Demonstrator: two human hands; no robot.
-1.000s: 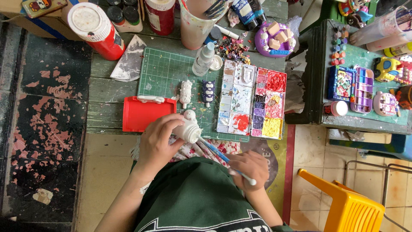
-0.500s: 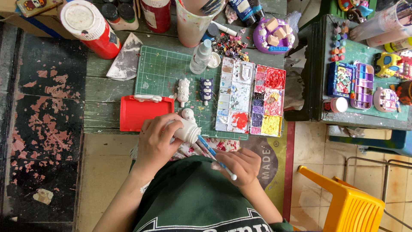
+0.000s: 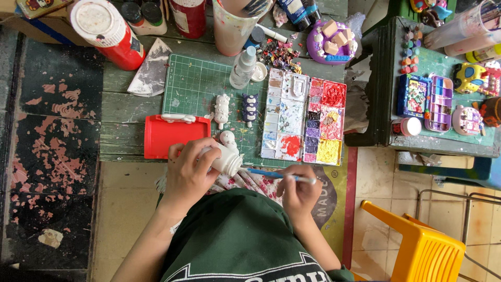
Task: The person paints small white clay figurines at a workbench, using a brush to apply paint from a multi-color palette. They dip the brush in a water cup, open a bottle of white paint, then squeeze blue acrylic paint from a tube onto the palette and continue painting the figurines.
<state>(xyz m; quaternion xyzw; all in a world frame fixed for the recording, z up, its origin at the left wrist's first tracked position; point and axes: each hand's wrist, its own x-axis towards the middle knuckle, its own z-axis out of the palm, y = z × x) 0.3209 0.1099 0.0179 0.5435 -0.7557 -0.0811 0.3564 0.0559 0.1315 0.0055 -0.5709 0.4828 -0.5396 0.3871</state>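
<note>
Nearby, red-labelled white-lidded canister (image 3: 107,32) top-left.

Red canister (image 3: 107,34) with white lid at table far-left corner. Red labelled can (image 3: 187,15) at far edge. Small cardboard box (image 3: 39,8) beyond corner.
</note>
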